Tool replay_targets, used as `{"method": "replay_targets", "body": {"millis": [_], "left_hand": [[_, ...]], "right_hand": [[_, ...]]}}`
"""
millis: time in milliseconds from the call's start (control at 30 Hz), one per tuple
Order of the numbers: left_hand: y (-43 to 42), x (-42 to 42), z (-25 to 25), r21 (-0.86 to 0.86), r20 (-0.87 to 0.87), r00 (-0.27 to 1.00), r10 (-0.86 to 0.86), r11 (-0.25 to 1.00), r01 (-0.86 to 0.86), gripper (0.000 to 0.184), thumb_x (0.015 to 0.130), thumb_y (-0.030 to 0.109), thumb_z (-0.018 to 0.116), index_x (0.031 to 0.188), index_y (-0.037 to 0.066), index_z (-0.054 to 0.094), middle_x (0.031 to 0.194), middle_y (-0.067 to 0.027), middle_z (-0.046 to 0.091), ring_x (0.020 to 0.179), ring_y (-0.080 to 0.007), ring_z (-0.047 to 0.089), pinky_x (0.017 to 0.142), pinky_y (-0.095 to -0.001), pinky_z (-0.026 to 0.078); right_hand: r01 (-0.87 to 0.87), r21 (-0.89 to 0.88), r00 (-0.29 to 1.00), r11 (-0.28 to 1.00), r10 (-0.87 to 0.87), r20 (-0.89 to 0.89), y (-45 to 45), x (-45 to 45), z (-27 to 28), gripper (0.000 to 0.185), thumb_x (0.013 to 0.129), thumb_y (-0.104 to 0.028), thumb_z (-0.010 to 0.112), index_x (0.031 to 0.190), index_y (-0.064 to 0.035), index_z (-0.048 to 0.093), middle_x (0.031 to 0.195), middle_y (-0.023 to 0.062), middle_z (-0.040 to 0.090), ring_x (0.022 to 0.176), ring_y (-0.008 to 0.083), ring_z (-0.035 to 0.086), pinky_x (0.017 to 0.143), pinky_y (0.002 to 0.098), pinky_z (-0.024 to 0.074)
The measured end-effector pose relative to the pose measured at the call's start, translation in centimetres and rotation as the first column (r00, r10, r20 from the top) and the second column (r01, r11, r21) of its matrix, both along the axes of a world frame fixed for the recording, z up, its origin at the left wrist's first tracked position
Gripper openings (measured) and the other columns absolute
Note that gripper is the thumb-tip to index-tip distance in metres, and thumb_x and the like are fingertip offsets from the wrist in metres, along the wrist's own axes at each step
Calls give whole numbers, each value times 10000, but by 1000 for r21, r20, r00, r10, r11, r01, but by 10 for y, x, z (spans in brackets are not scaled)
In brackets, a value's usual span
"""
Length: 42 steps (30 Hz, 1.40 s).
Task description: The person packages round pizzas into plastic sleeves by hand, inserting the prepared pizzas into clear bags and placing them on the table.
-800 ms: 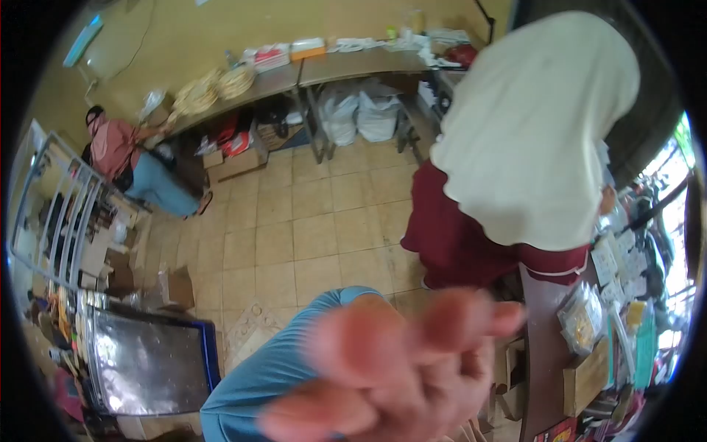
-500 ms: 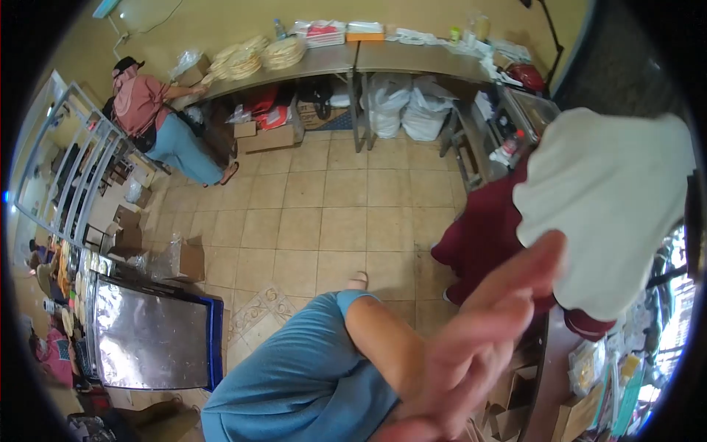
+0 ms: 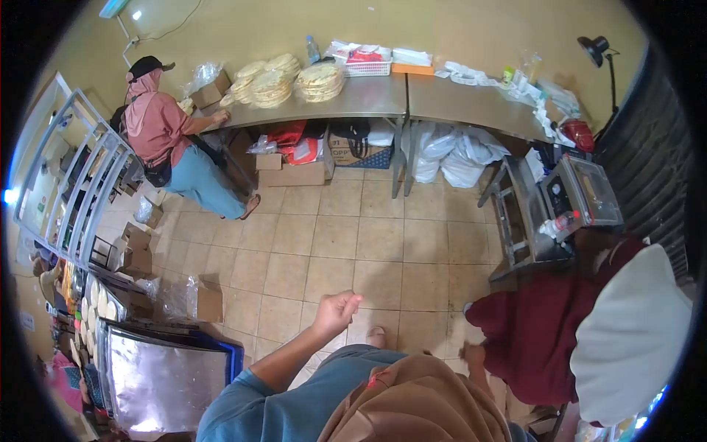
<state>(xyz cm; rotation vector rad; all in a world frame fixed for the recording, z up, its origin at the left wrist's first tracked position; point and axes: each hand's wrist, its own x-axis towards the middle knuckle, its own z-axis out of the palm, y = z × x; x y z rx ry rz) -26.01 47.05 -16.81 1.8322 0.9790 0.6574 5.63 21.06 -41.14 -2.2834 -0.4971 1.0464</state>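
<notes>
this looks like a food workshop: stacked flatbreads (image 3: pixel 321 84), metal tables (image 3: pixel 361 107), cardboard boxes (image 3: pixel 210 298).

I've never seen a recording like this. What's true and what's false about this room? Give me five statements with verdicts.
1. The camera wearer's left hand is spread wide open. False: it is curled into a loose fist.
2. A black desk lamp is at the back right. True.
3. The stacked flatbreads lie on the floor. False: they are on the metal table.
4. White plastic bags sit beneath the tabletops. True.
5. The person in the black cap is sitting down. False: that person is standing.
</notes>
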Motion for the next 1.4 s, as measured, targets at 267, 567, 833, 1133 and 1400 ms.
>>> {"method": "replay_targets", "body": {"millis": [267, 567, 833, 1133, 1400], "left_hand": [[145, 63, -3, 124, 149, 987, 58, 989, -77, 297, 866, 212, 479, 638, 39, 558, 494, -40, 504, 417, -127, 485, 404, -250, 377], [357, 84, -41, 246, -248, 940, 235, 953, -174, 303, 847, 272, 491, 650, 65, 593, 490, -85, 526, 414, -185, 529, 435, -308, 418], [513, 104, -26, 248, -127, 869, 478, 864, -438, 243, 826, 184, 529, 651, 28, 592, 508, -98, 542, 435, -188, 554, 412, -285, 410], [747, 132, 14, 212, -100, 914, 393, 906, -366, 242, 829, 202, 533, 679, 28, 606, 497, -93, 510, 423, -144, 506, 420, -265, 383], [991, 226, 44, 628, -293, 954, 59, 764, 146, 182, 765, 204, 554, 662, 59, 593, 654, -115, 560, 647, -284, 554, 556, -370, 429]], "right_hand": [[-4, 43, 998, 999, 1, 68, 158, 71, 11, 88, 717, -24, 569, 660, 42, 575, 537, 101, 558, 415, 162, 538, 386, 267, 444], [-381, 75, 795, 922, 285, 535, 525, 185, 42, 339, 749, -324, 550, 583, -31, 584, 535, 111, 566, 532, 259, 564, 538, 355, 432], [-719, 409, 668, 562, 395, 630, 927, 158, 192, 248, 772, -209, 536, 972, -69, 578, 980, 141, 575, 937, 290, 529, 821, 363, 411], [-747, 455, 570, 485, 115, 814, 1186, 163, 198, 353, 694, -134, 598, 1030, -46, 533, 1103, 157, 496, 978, 301, 511, 842, 360, 413], [-742, 403, 574, 536, 199, 794, 1166, 185, 278, 102, 727, -84, 539, 812, -33, 562, 815, 136, 562, 773, 286, 545, 669, 364, 432]]}}
